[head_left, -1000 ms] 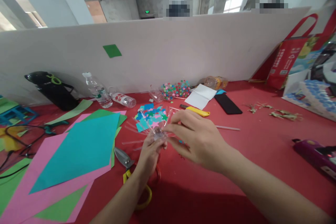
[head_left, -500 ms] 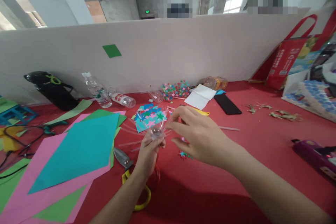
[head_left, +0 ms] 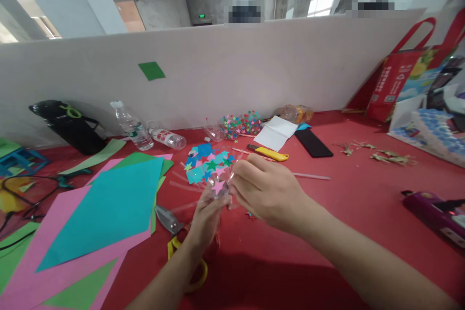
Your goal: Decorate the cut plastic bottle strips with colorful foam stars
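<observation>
My left hand is closed around a clear plastic piece, apparently part of a cut bottle with thin strips splaying from it. A pink star shows on the plastic, just above the thumb. My right hand is close by on the right, its fingertips pinched together at a clear strip; anything else between them is hidden. Behind my hands is a cluster of blue paper pieces and coloured stars. Scissors with yellow handles lie partly under my left forearm. A few small stars lie below my right hand.
Coloured paper sheets lie at left. Along the white partition are a black flask, bottles and a star-filled clear container. A yellow cutter, black phone and purple power strip are to the right.
My right hand has moved down and its spread fingers have closed together beside the plastic piece. A pink star now shows at my left hand. The yellow cutter is more exposed.
</observation>
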The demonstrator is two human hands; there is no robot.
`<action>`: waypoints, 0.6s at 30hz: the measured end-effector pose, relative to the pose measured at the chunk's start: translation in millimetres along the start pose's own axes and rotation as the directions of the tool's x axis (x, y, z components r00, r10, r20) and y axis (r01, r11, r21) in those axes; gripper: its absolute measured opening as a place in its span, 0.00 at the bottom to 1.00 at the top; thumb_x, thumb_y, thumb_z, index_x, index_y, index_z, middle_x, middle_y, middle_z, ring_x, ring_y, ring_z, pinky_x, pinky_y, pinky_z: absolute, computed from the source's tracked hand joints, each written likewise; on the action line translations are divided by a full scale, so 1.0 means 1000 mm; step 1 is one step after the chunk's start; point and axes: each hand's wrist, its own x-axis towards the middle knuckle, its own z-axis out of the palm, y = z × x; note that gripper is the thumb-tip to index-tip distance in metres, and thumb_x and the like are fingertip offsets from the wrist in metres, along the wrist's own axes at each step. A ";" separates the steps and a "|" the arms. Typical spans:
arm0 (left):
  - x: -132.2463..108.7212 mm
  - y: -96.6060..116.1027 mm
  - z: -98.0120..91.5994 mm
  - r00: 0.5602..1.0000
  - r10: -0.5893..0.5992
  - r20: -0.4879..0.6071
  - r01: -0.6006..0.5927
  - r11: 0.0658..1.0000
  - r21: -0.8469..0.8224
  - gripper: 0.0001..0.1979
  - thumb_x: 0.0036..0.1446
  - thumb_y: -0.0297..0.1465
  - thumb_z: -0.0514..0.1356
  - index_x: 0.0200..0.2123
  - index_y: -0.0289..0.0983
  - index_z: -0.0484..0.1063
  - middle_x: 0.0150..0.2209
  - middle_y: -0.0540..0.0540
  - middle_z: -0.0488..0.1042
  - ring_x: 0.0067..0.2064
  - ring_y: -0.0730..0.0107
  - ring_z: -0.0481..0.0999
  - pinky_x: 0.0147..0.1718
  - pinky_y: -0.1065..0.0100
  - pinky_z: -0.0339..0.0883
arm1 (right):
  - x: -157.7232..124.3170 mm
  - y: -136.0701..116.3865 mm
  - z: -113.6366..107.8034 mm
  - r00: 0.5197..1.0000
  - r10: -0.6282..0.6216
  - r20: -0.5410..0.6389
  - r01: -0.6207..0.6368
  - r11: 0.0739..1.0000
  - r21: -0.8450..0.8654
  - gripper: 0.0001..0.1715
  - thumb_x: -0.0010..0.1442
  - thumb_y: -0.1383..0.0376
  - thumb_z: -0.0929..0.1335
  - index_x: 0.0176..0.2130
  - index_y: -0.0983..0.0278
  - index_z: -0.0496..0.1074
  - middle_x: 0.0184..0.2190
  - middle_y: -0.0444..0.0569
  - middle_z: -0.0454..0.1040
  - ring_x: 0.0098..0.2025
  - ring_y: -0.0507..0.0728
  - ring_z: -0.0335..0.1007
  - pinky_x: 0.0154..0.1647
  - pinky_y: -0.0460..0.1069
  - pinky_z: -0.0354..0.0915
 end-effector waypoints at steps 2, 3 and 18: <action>-0.001 0.001 0.002 1.000 -0.017 0.011 0.017 1.000 -0.016 0.09 0.39 0.29 0.69 0.23 0.37 0.70 0.24 0.53 0.71 0.26 0.75 0.67 0.30 0.70 0.63 | 0.000 -0.001 0.000 1.000 0.004 -0.016 -0.005 1.000 -0.011 0.11 0.62 0.73 0.64 0.28 0.66 0.69 0.30 0.47 0.66 0.32 0.55 0.56 0.27 0.50 0.57; 0.000 0.002 0.002 1.000 -0.018 0.012 0.018 1.000 -0.024 0.09 0.40 0.29 0.68 0.24 0.37 0.71 0.24 0.53 0.71 0.26 0.75 0.67 0.30 0.70 0.64 | 0.000 -0.002 0.000 1.000 0.008 -0.005 -0.008 1.000 -0.006 0.10 0.61 0.73 0.64 0.28 0.66 0.69 0.30 0.47 0.66 0.32 0.55 0.56 0.27 0.50 0.57; 0.002 0.009 0.005 0.999 -0.024 -0.046 0.018 0.991 -0.135 0.11 0.40 0.26 0.68 0.30 0.36 0.73 0.27 0.51 0.72 0.27 0.76 0.67 0.26 0.73 0.62 | 0.003 0.012 -0.014 0.977 0.108 0.186 -0.161 0.942 0.296 0.09 0.63 0.67 0.64 0.42 0.68 0.73 0.40 0.51 0.70 0.42 0.56 0.62 0.40 0.50 0.62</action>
